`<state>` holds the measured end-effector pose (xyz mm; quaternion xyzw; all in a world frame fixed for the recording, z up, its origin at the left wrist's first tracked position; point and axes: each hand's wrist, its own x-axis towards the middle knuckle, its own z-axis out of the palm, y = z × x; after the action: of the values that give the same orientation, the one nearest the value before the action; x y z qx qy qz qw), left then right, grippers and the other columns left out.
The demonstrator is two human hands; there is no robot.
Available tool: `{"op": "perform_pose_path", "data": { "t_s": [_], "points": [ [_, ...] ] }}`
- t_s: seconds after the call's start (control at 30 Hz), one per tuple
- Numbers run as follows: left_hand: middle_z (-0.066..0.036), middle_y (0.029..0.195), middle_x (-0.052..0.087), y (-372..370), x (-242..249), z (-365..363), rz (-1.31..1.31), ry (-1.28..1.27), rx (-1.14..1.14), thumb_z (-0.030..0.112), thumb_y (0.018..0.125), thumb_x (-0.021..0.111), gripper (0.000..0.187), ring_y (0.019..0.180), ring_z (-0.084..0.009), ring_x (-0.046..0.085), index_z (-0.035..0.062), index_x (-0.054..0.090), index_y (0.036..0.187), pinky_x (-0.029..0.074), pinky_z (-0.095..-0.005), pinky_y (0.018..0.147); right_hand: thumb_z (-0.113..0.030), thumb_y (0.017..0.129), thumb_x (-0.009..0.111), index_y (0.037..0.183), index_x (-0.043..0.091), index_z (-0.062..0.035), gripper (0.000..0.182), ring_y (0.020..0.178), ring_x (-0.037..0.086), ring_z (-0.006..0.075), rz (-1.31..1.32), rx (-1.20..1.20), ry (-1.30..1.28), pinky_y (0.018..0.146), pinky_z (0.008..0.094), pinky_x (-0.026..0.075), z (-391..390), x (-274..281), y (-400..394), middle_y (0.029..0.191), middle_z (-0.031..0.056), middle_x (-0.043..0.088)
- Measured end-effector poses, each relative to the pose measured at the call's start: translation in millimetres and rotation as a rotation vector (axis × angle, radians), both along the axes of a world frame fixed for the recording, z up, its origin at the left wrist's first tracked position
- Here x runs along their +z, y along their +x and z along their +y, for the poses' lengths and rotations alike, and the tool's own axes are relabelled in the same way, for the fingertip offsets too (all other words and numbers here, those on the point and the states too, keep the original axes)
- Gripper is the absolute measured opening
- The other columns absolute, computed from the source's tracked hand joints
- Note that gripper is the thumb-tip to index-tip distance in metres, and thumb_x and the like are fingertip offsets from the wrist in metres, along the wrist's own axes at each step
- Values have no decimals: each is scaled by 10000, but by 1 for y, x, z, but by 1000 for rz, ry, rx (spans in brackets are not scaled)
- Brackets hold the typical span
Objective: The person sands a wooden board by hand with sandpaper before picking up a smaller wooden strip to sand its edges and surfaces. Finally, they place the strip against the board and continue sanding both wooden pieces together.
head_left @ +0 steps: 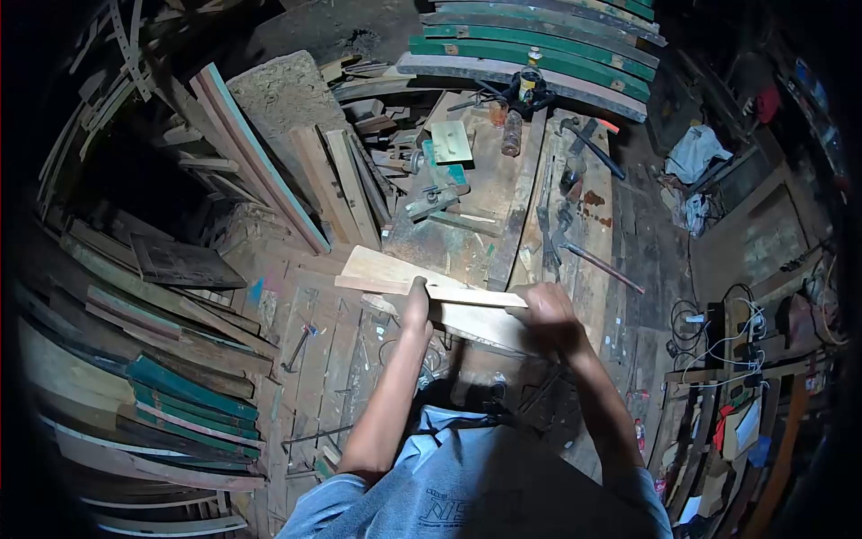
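A narrow pale wooden strip (471,296) runs crosswise in front of me, its long edge toward me. My left hand (417,304) is closed around it left of its middle, thumb up along the near side. Around its right end, my right hand (549,310) is closed, partly in shadow. Under the strip lies a wider pale board (480,325), overlapping the near edge of the workbench (404,238). Its far left corner shows beyond the strip.
On the bench lie a long-handled hammer (597,268), another hammer (597,151), a brown bottle (511,135) and a pale wood block (451,142). Planks lean at the left (260,162); green slats (539,58) are stacked beyond. Cables (732,337) hang at the right.
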<state>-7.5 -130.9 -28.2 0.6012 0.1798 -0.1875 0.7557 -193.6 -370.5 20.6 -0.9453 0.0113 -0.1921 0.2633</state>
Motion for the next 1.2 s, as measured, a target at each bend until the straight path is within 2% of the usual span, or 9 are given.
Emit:
{"op": "perform_pose_path", "data": {
  "t_s": [0.07, 0.27, 0.43, 0.57, 0.73, 0.83, 0.93, 1.03, 1.2],
  "points": [
    [-233, 1635, 448, 17, -35, 10, -146, 29, 58, 82, 1017, 695, 866, 1474, -343, 516, -44, 158, 1685, 396, -425, 1256, -452, 963, 813, 1234, 831, -168, 393, 873, 753, 405, -127, -51, -157, 762, 533, 582, 10, -25, -8, 980, 138, 802],
    [-252, 1791, 333, 16, 66, -14, -579, 271, 159, 108, 1053, 639, 885, 1633, -358, 381, -67, 157, 1775, 285, -406, 1349, -440, 985, 810, 1275, 774, -157, 407, 919, 787, 398, 291, -196, 16, 804, 535, 618, 75, -8, -6, 987, 155, 804],
    [-300, 1792, 318, 53, 83, -31, -949, 356, -118, 27, 1002, 607, 914, 1664, -353, 342, -93, 134, 1774, 237, -408, 1373, -356, 990, 769, 1238, 682, -78, 383, 925, 796, 455, 399, -212, 213, 783, 565, 625, 120, 24, 12, 956, 266, 778],
    [-258, 1613, 509, 68, 99, -56, -1100, 313, -163, -5, 980, 606, 873, 1463, -335, 556, -67, 217, 1759, 410, -416, 1267, -234, 952, 772, 1260, 581, -77, 395, 889, 776, 513, 9, -307, 458, 816, 621, 599, 139, -22, 31, 902, 268, 772],
    [-271, 1432, 660, 83, 119, -72, -1114, 263, -377, 9, 937, 632, 865, 1259, -345, 702, -25, 309, 1738, 555, -436, 1095, -65, 992, 713, 1599, 412, 45, 687, 1365, 650, 557, -108, -296, 857, 1157, 554, 517, 168, -39, 56, 1459, 410, 626],
    [-251, 1320, 715, 90, 127, -80, -1308, 307, -458, 26, 918, 666, 901, 1157, -329, 741, -31, 317, 1747, 588, -420, 1025, -35, 998, 688, 1700, 316, 76, 802, 1511, 565, 507, -138, -313, 765, 1274, 521, 430, 187, -44, 73, 1559, 404, 575],
    [-223, 1249, 741, 108, 146, -80, -1135, 266, -783, 86, 930, 754, 899, 1147, -345, 736, -4, 369, 1738, 569, -477, 1079, -18, 993, 644, 1727, 278, 91, 827, 1545, 527, 492, -170, -403, 863, 1328, 496, 365, 216, -21, 95, 1587, 401, 549],
    [-260, 1462, 721, 125, 130, -77, -1204, 270, -867, 109, 938, 788, 898, 1358, -326, 706, -2, 388, 1735, 526, -459, 1200, 12, 957, 655, 1733, 322, 58, 846, 1503, 572, 378, -258, -514, 928, 1262, 459, 434, 240, -31, 125, 1611, 324, 564],
    [-224, 1415, 706, 119, 70, -30, -800, 298, -1200, 142, 898, 794, 914, 1330, -312, 674, 9, 419, 1720, 502, -406, 1193, 26, 953, 643, 1690, 370, 71, 788, 1431, 624, 442, -330, -672, 952, 1201, 469, 480, 260, -27, 168, 1514, 363, 623]
  ]
}}
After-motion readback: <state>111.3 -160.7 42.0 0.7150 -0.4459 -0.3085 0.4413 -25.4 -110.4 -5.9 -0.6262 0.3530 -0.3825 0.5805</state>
